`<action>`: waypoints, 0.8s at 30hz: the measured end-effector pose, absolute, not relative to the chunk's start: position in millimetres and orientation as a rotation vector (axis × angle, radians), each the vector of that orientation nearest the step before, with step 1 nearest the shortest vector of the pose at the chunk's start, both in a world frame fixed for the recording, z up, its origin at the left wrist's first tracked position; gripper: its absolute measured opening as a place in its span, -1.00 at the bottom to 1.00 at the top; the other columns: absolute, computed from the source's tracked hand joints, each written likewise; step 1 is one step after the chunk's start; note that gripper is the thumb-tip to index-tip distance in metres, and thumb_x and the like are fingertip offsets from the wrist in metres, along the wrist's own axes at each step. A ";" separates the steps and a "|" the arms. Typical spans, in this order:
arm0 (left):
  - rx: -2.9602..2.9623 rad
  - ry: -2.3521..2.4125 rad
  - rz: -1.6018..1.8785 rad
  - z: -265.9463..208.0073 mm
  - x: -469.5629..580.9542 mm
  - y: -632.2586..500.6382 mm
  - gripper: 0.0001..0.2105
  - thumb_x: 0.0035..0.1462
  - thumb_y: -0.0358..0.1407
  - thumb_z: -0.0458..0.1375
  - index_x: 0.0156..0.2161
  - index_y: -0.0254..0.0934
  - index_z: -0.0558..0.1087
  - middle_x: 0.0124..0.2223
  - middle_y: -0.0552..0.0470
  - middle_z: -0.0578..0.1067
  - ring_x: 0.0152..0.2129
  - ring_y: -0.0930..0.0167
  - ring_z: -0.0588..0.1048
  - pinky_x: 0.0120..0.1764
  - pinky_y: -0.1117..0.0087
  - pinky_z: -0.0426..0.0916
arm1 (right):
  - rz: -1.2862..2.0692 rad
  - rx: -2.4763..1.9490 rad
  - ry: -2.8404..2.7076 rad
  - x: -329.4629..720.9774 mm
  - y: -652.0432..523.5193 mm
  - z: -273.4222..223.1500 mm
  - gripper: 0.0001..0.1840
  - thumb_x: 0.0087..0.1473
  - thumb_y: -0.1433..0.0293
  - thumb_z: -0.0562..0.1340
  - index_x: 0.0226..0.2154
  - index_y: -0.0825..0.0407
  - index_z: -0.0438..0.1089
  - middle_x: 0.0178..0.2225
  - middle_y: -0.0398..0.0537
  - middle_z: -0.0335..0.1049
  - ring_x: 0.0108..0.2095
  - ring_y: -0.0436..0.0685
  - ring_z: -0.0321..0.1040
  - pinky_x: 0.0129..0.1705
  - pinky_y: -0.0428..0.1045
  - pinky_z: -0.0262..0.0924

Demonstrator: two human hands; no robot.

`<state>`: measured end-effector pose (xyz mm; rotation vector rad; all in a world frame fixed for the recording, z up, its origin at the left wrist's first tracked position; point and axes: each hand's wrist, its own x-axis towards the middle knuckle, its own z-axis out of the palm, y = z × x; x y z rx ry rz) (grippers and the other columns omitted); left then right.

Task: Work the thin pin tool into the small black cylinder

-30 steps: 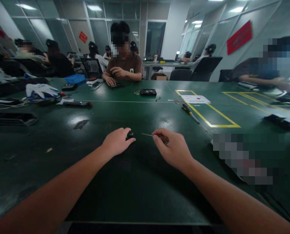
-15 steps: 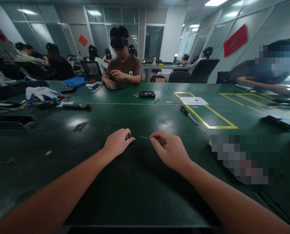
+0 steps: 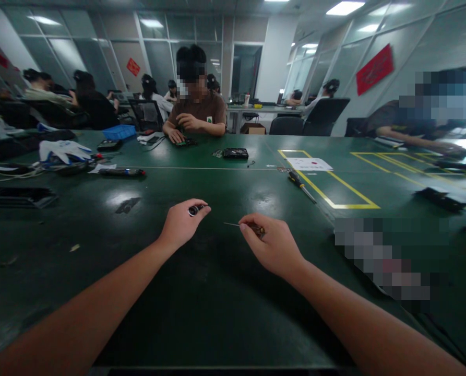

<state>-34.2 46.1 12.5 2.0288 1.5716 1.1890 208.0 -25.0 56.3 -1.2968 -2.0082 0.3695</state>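
Note:
My left hand (image 3: 180, 224) is closed around a small black round part with a silver rim (image 3: 194, 210), mostly covered by the thumb and fingers. To its right, my right hand (image 3: 274, 240) grips a thin-shafted screwdriver (image 3: 258, 228) with a brownish handle. The slim shaft points left toward the left hand, and its tip is apart from the round part. Both hands are over the dark green table (image 3: 213, 324).
Beyond my hands lie a black-and-yellow screwdriver (image 3: 302, 187), a white sheet (image 3: 309, 164) and a black device (image 3: 235, 153). White gloves (image 3: 64, 151) and a blue basket (image 3: 119, 131) are at the left. A co-worker (image 3: 197, 112) sits opposite; another person leans in at the right.
My left hand has moved slightly left and up and turned, so more of the round part shows. The gap to the screwdriver tip is wider. My right hand is almost still.

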 end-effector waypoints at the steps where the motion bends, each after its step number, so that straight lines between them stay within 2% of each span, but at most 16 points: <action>1: 2.019 1.564 1.220 12.0 -35.8 47.9 -0.76 0.25 -0.08 0.24 -0.14 -0.16 0.62 -0.09 0.01 0.66 -0.12 0.26 0.59 -0.03 0.25 0.40 | 0.375 -1.298 -2.006 208.2 -25.2 56.6 -0.81 0.26 0.37 0.20 -0.25 0.01 0.55 -0.45 -0.13 0.54 -0.47 0.05 0.45 -0.37 -0.04 0.25; 7: 1.819 1.570 1.356 15.2 -46.6 56.1 -0.71 0.25 -0.08 0.20 -0.07 -0.18 0.64 -0.08 -0.04 0.65 -0.14 0.25 0.57 -0.02 0.26 0.39 | 0.400 -1.299 -2.005 209.3 -25.3 56.1 -0.81 0.26 0.35 0.20 -0.24 0.01 0.54 -0.43 -0.13 0.55 -0.44 0.05 0.47 -0.35 -0.04 0.26; 13: 1.558 1.563 1.382 21.7 -50.2 58.2 -0.64 0.21 -0.07 0.21 -0.01 -0.23 0.62 -0.27 -0.02 0.58 -0.39 0.36 0.46 -0.28 0.34 0.31 | 0.409 -1.299 -2.013 209.7 -25.2 57.1 -0.81 0.28 0.34 0.19 -0.23 0.01 0.54 -0.41 -0.12 0.56 -0.42 0.06 0.47 -0.33 -0.03 0.27; 16: 1.380 1.481 1.500 30.2 -57.9 64.5 -0.68 0.17 -0.08 0.27 -0.10 -0.28 0.61 -0.40 0.05 0.46 -0.48 0.43 0.36 -0.38 0.40 0.22 | 0.406 -1.299 -2.006 210.0 -24.9 57.3 -0.80 0.27 0.34 0.19 -0.23 0.00 0.54 -0.42 -0.12 0.55 -0.43 0.07 0.47 -0.35 -0.03 0.27; 18: 1.207 1.389 1.643 40.5 -72.0 71.3 -0.77 0.17 -0.18 0.30 -0.17 -0.31 0.56 -0.40 0.09 0.42 -0.49 0.49 0.32 -0.39 0.44 0.19 | 0.394 -1.296 -2.003 210.2 -24.4 56.4 -0.81 0.27 0.35 0.20 -0.23 0.00 0.55 -0.42 -0.12 0.55 -0.43 0.07 0.47 -0.34 -0.03 0.27; 21: 0.960 1.295 1.778 61.1 -111.5 79.3 -0.89 0.30 -0.29 0.22 -0.20 -0.31 0.44 -0.33 0.15 0.39 -0.48 0.56 0.32 -0.36 0.49 0.20 | 0.395 -1.294 -2.002 209.9 -24.1 54.8 -0.81 0.27 0.35 0.20 -0.23 0.01 0.55 -0.40 -0.11 0.57 -0.42 0.07 0.48 -0.32 -0.03 0.28; 24: 0.869 1.375 1.890 82.1 -167.1 75.4 -0.83 0.44 -0.27 0.04 -0.21 -0.30 0.31 -0.39 0.19 0.30 -0.53 0.59 0.25 -0.33 0.49 0.22 | 0.413 -1.304 -2.009 209.3 -24.8 55.0 -0.81 0.27 0.36 0.20 -0.22 0.02 0.54 -0.39 -0.10 0.58 -0.42 0.07 0.48 -0.32 -0.02 0.28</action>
